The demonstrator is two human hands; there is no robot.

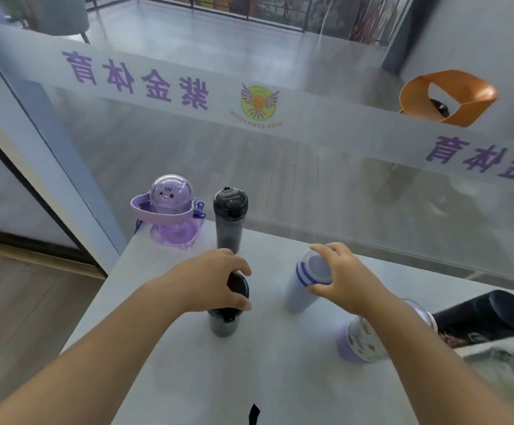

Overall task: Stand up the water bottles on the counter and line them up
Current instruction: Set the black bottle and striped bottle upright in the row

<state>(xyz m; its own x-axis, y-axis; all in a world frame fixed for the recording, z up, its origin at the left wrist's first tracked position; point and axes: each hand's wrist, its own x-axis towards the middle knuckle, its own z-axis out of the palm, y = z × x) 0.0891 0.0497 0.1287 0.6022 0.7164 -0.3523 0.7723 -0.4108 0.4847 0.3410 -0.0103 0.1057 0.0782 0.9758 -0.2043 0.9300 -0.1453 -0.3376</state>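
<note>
Six bottles are in view on the pale worktop (172, 378), four of them upright and two apparently not yet stood up. Largest among them, a black flask (488, 314) lies on its side at the right edge, well apart from the standing group, and in all likelihood remains to be raised. Next, a purple cartoon bottle (169, 210) with a domed lid stands at the far left corner, and a tall dark bottle (229, 219) stands just beside it on its right; these two form the start of a row along the glass partition (310, 179). A white bottle with blue bands (307, 280) stands nearer the person, and the right hand (344, 280) has its grip curled around the cap end, fingers and thumb on opposite sides. A second dark bottle (225, 314) stands to its left, with the left hand (215, 280) closed over its lid from above (its cap is mostly covered). A patterned purple bottle (360, 342) sits under the right forearm; whether it is upright or tilted cannot be told, since the arm hides much of it. As a judgement, standing up is well past halfway, while lining up has barely begun: the two held bottles stand forward of the far pair and would need shifting back into the row.
</note>
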